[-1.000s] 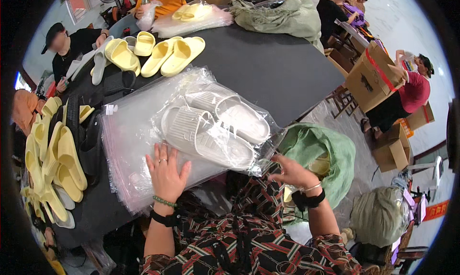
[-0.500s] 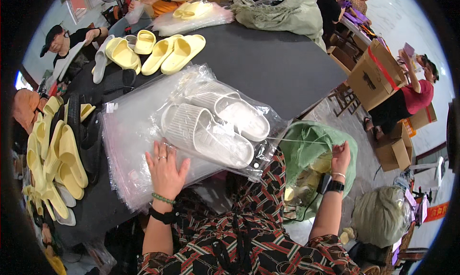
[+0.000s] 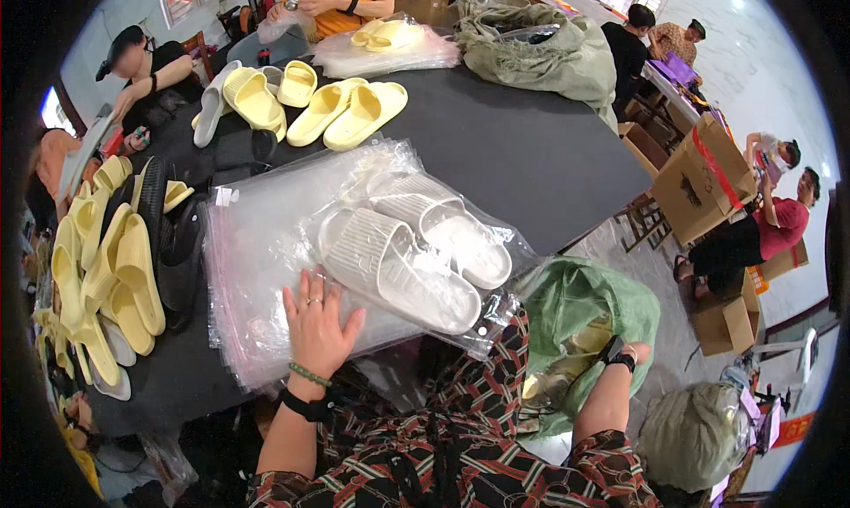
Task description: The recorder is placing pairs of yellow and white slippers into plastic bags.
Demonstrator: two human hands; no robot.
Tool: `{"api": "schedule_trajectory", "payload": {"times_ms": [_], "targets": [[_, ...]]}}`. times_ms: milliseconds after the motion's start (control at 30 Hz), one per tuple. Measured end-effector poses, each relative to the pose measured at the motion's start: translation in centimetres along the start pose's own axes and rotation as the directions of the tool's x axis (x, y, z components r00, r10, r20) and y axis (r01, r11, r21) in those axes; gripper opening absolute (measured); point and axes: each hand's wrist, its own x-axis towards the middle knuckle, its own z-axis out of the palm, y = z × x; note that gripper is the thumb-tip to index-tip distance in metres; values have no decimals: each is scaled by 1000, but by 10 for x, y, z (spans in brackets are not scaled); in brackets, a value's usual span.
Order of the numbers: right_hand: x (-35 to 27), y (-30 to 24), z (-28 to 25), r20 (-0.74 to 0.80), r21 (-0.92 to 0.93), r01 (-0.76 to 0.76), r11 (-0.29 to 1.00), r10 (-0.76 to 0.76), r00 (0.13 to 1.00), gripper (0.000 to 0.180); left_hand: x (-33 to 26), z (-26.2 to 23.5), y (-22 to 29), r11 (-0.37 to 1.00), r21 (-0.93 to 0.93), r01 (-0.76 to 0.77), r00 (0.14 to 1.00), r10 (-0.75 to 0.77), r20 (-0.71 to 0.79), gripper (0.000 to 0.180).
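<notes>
My left hand point(image 3: 320, 335) lies flat, fingers spread, on a stack of clear plastic bags point(image 3: 257, 269) at the table's near edge. Just right of its fingers, a pair of white ribbed slide sandals point(image 3: 398, 269) rests inside a clear bag on top of the stack. My right hand point(image 3: 636, 354) is low on the right, at the side of a green woven sack point(image 3: 575, 286). Its fingers are mostly hidden, so what it holds, if anything, does not show. Inside the sack are yellow slippers in clear bags point(image 3: 589, 340).
Loose yellow slides point(image 3: 133, 273) and black slides point(image 3: 181, 251) are piled on the table's left. More yellow slides point(image 3: 365, 116) stand at the back, near a grey-green sack point(image 3: 540, 52). Cardboard boxes point(image 3: 704, 180) and a full sack point(image 3: 695, 433) are on the right. Several people work around.
My right hand has dropped from a raised pinch on a thin strip stretching from the bag to the sack's side. The strip is out of sight. My left hand stays on the bags.
</notes>
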Motion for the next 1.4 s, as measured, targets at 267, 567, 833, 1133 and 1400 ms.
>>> {"api": "schedule_trajectory", "payload": {"times_ms": [267,567,833,1133,1400], "targets": [[-145,-103,-23,879,124,752,647,-423,220,48,-6,-4,-4,998,55,36,999,-36,11,60],[-418,-326,-262,50,701,597,-390,-808,-587,65,-4,4,-9,1000,-12,13,998,-13,-53,59],[-537,-326,-237,65,500,472,-726,-512,-857,50,-2,2,-4,999,-25,31,998,-32,-47,61],[-555,-393,-265,213,723,501,-475,-537,-816,15,-6,1,-4,999,-37,41,998,-43,-52,62],[-574,-442,-317,515,852,290,436,-595,-617,20,-6,1,-5,996,-80,27,996,-33,-78,62]]}}
